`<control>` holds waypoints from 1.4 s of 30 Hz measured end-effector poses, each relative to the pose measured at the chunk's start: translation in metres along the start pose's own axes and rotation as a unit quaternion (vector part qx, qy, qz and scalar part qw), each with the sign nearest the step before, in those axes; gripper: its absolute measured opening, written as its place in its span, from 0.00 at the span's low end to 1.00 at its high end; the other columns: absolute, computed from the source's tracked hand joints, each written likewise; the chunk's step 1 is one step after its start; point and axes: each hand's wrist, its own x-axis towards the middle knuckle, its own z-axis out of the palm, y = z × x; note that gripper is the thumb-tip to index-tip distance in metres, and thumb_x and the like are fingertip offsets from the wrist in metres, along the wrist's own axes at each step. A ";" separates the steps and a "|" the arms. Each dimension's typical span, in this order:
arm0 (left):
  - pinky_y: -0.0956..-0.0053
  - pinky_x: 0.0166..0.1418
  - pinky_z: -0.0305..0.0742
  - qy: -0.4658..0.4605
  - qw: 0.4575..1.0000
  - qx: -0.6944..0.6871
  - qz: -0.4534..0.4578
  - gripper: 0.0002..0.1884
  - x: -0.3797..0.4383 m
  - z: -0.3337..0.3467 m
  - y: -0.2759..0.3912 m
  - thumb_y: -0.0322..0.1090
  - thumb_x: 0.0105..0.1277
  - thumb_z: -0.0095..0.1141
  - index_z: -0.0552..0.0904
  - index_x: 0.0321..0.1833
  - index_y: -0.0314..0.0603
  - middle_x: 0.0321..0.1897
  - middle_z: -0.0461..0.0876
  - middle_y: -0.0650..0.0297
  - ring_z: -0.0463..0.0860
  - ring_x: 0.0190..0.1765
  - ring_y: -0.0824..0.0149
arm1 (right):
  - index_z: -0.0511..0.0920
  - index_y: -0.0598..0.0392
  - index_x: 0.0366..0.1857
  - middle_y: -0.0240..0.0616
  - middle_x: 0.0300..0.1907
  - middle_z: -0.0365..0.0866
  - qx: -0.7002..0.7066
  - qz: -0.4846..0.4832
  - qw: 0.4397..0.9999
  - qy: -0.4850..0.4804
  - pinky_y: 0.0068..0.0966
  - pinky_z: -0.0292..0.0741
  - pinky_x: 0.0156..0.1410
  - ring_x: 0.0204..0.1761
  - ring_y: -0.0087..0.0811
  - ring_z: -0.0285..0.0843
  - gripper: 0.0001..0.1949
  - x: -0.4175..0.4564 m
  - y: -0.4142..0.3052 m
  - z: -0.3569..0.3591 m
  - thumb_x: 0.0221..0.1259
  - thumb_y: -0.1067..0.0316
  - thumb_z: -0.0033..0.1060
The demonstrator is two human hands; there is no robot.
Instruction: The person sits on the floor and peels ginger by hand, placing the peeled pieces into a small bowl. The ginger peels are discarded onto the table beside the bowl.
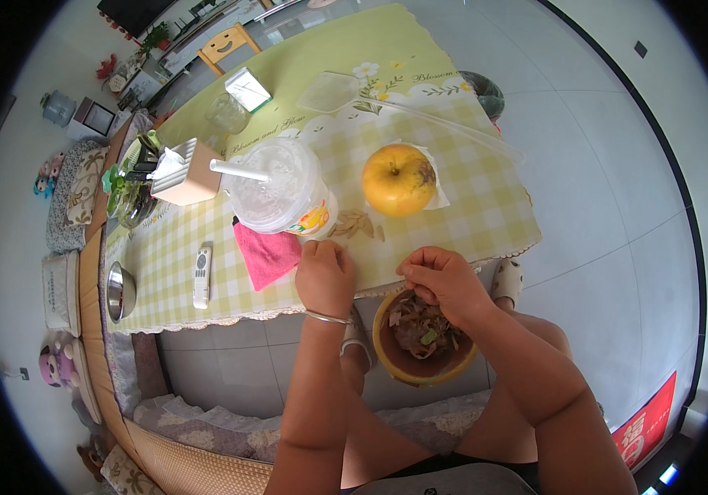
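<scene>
My left hand, with a bangle at the wrist, rests at the table's front side, its fingers curled. Just beyond it is a small pile of pale seeds or husks, beside a lidded plastic cup with a white straw. A pink cloth lies partly under the cup. My right hand hovers over a yellow-rimmed bin of scraps and peelings, thumb and fingers pinched together. Whether either hand holds something small is hidden. A yellow round fruit with a dark blemish sits on white tissue.
On the checked tablecloth lie a clear fly swatter and a white remote. A tissue box, a glass and a steel bowl stand there too. A sofa runs behind my legs.
</scene>
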 end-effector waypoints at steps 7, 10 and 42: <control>0.66 0.33 0.76 -0.024 0.985 -0.166 0.029 0.04 -0.013 -0.006 0.037 0.23 0.60 0.59 0.81 0.38 0.36 0.28 0.80 0.54 0.81 0.29 0.58 | 0.80 0.59 0.34 0.26 0.26 0.76 -0.047 -0.033 0.998 0.033 0.13 0.61 0.26 0.24 0.12 0.66 0.05 0.000 0.003 0.003 0.63 0.69 0.63; 0.72 0.32 0.78 -0.030 0.975 -0.211 0.068 0.10 -0.022 -0.013 0.055 0.21 0.61 0.59 0.83 0.45 0.35 0.30 0.82 0.54 0.84 0.28 0.64 | 0.80 0.59 0.34 0.26 0.26 0.76 -0.037 -0.052 0.996 0.055 0.13 0.63 0.29 0.26 0.13 0.67 0.05 0.000 0.004 0.003 0.62 0.70 0.64; 0.77 0.38 0.85 -0.184 0.734 -0.600 -0.259 0.10 -0.028 -0.026 0.057 0.13 0.60 0.57 0.83 0.42 0.32 0.33 0.86 0.57 0.86 0.33 0.66 | 0.78 0.60 0.30 0.28 0.26 0.77 -0.054 -0.007 0.998 0.004 0.15 0.69 0.32 0.28 0.15 0.72 0.06 -0.003 -0.008 0.000 0.60 0.70 0.63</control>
